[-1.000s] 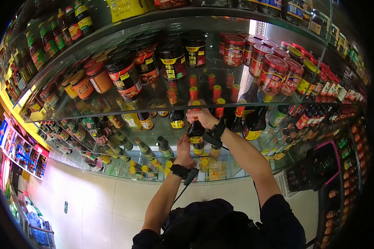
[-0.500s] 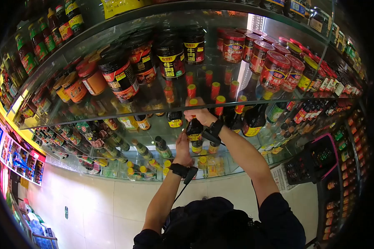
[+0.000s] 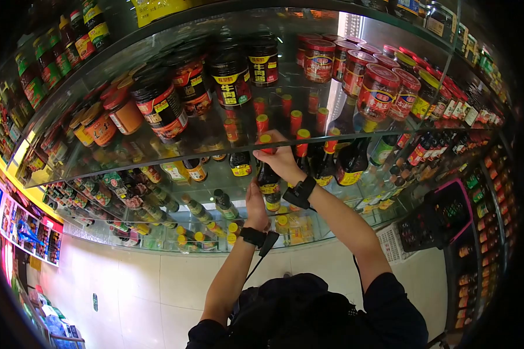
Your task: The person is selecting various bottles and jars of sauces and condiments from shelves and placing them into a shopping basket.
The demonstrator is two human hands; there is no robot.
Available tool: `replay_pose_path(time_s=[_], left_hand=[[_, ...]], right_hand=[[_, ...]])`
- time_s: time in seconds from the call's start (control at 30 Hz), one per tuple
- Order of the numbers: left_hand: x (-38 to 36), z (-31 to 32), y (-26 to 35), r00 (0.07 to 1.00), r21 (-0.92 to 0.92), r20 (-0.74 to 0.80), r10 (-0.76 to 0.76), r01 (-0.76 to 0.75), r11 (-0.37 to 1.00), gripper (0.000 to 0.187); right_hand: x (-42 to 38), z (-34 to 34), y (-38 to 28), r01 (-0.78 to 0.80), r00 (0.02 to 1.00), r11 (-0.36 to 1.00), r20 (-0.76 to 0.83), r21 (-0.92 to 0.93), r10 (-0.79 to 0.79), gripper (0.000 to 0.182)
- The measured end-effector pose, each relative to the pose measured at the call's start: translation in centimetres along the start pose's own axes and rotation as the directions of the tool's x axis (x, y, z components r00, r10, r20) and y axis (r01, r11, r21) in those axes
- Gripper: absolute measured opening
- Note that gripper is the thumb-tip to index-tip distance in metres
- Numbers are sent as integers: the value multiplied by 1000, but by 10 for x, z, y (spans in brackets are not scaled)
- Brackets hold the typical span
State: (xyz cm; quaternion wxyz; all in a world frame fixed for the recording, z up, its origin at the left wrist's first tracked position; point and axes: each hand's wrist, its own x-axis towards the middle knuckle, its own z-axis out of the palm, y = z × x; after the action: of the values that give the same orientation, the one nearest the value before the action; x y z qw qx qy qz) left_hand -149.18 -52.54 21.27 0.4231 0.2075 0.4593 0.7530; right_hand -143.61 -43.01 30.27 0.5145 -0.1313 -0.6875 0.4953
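A dark soy-sauce-like bottle point(image 3: 268, 189) with a yellow label and a red-and-yellow cap stands at the front of the glass shelf's lower level. Just under the cap, my right hand point(image 3: 282, 164) has its fingers closed round the neck. My left hand point(image 3: 256, 210) is lower down, fingers stretched upward along the bottle's left side, fingertips right at the glass. Similar red-capped bottles point(image 3: 350, 166) are lined up to the right and behind. Left of the bottle is a smaller dark jar point(image 3: 240, 165) with a yellow label.
The upper glass shelf's front edge point(image 3: 215, 152) crosses right at the bottle necks. Above it are black-lidded beef sauce jars point(image 3: 232, 84) and red-lidded jars point(image 3: 378, 90). Yellow-capped bottles point(image 3: 232, 232) fill a lower shelf. A black basket point(image 3: 431, 218) is at the right.
The whole view has shifted slightly, so the shelves appear a little further left. My right hand stays at the bottle's neck, fingers now closer under the cap; my left hand stays beside it.
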Motion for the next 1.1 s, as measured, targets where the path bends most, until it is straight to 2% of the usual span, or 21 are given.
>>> replay_pose_path(time_s=[0.07,0.1,0.13,0.23,0.3,0.37,0.53,0.6,0.7,0.73,0.77,0.9,0.97,1.0,1.07,1.1], left_hand=[[-2,2,1,1000,-30,0,2,-2,1000,42],[-1,3,0,1000,-28,4,1,-1,1000,42],[0,4,0,1000,-26,11,11,-11,1000,42],[0,7,5,1000,-11,8,-2,2,1000,42],[0,7,8,1000,4,-3,-25,25,1000,42],[3,4,5,997,-90,49,-54,58,994,41],[0,-5,-1,997,-61,61,-44,47,997,43],[-1,-7,-2,998,-32,56,-38,40,999,44],[-3,-8,0,1000,-93,18,-11,13,996,44],[-2,-11,-1,998,-84,64,-17,22,996,46],[-2,-13,-2,994,-76,109,-22,31,997,47],[-1,-12,-5,994,-59,105,-41,47,997,48],[-4,-8,-4,1000,-38,16,-17,18,999,46],[-6,-7,-2,1000,-38,19,-18,19,999,46],[-12,-9,4,994,-32,-79,-73,70,997,42],[-14,-12,7,994,-32,-76,-73,71,997,42]], right_hand=[[-6,4,-1,-94,991,993,-88,70,100,21],[-7,6,2,-85,992,974,-78,211,103,18],[-7,6,2,-83,991,974,-83,210,102,18],[-6,4,1,-98,992,975,-63,199,112,15],[-6,2,2,-125,992,973,1,195,127,21],[-8,2,2,-119,992,977,-24,176,125,18],[-21,5,8,-106,989,982,-88,159,121,20],[-28,1,11,-117,990,993,-84,-1,116,27],[-34,2,20,-75,992,996,-108,-44,70,29],[-35,1,21,-77,992,996,-106,-44,72,29],[-37,1,21,-51,994,998,-100,-28,48,34],[-40,-3,24,17,993,999,-119,-42,-22,48],[-44,-6,16,17,993,999,-116,-44,-22,51],[-47,-7,12,16,994,999,-111,-44,-21,54],[-57,-7,4,19,992,999,-126,-39,-23,53],[-63,-7,2,21,990,999,-140,-34,-25,52]])
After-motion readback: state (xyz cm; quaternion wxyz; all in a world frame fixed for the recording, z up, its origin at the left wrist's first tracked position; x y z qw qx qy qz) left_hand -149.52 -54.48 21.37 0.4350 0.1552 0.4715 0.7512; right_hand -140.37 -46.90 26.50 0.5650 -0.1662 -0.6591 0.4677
